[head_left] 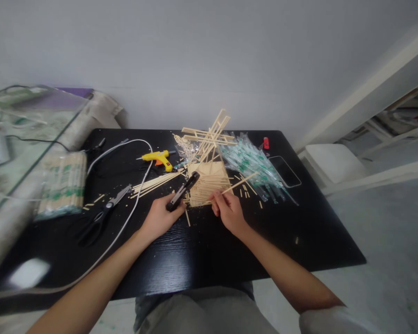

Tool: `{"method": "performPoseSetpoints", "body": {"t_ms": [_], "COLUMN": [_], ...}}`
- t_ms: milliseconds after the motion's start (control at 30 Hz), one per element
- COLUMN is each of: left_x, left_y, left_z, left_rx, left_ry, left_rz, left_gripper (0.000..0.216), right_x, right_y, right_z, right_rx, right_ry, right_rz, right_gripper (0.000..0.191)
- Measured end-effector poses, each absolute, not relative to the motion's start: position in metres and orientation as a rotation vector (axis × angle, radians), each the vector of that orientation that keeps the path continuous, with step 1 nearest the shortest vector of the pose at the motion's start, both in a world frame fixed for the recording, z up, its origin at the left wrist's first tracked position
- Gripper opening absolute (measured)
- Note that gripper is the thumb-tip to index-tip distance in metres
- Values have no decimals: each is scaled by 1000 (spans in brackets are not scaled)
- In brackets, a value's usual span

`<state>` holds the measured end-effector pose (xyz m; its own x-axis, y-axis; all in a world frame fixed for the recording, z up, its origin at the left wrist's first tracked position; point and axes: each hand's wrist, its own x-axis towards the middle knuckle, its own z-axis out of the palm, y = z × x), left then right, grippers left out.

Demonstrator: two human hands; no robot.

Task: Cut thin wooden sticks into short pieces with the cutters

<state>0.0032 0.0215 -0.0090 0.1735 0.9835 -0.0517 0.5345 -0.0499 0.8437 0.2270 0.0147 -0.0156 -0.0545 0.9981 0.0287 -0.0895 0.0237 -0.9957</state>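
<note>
My left hand [162, 214] is closed around a black utility knife [183, 191], which points up and to the right. My right hand [229, 211] pinches a thin wooden stick [242, 182] that slants up to the right. Between the hands lies a pale wooden board [205, 169] with many short sticks across its near part. Behind it rises a cross-shaped frame of glued sticks [212, 135], like windmill blades. Left of the board is a bundle of loose wooden sticks [158, 182]. Whether the knife's blade is out I cannot tell.
A yellow glue gun [158, 157] and black scissors [104, 213] lie left on the black table [209, 260], crossed by a white cable [125, 228]. Packed chopsticks [62, 183] sit far left. Green-white plastic wrappers [249, 160], a phone [284, 170] and a red object [266, 143] lie right.
</note>
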Motion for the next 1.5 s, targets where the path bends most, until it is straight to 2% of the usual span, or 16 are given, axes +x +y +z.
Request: {"method": "performPoseSetpoints", "body": {"t_ms": [133, 300, 667, 833, 1000, 1367, 1500], "left_x": [3, 4, 2, 1, -3, -9, -9], "left_y": [20, 18, 17, 18, 21, 26, 25], "left_z": [-7, -6, -7, -6, -2, -9, -8], "left_rx": [1810, 1846, 1727, 1770, 1880, 2021, 2048], "left_ry": [1464, 1422, 1466, 1523, 1627, 1766, 1748], "left_rz": [659, 629, 881, 863, 845, 801, 766], "left_gripper": [21, 22, 28, 33, 22, 32, 29], "right_x": [228, 226, 222, 221, 223, 226, 227], "right_y": [14, 18, 13, 11, 12, 10, 11], "right_z": [-17, -15, -12, -14, -16, -16, -15], "right_rx": [-1225, -1116, -1055, -1010, -954, -952, -951], "right_ry": [-1364, -1174, -1236, -1296, -1274, -1270, -1264], "right_rz": [1038, 1289, 1495, 1604, 1569, 1549, 1569], "right_gripper": [54, 33, 46, 49, 46, 43, 42]}}
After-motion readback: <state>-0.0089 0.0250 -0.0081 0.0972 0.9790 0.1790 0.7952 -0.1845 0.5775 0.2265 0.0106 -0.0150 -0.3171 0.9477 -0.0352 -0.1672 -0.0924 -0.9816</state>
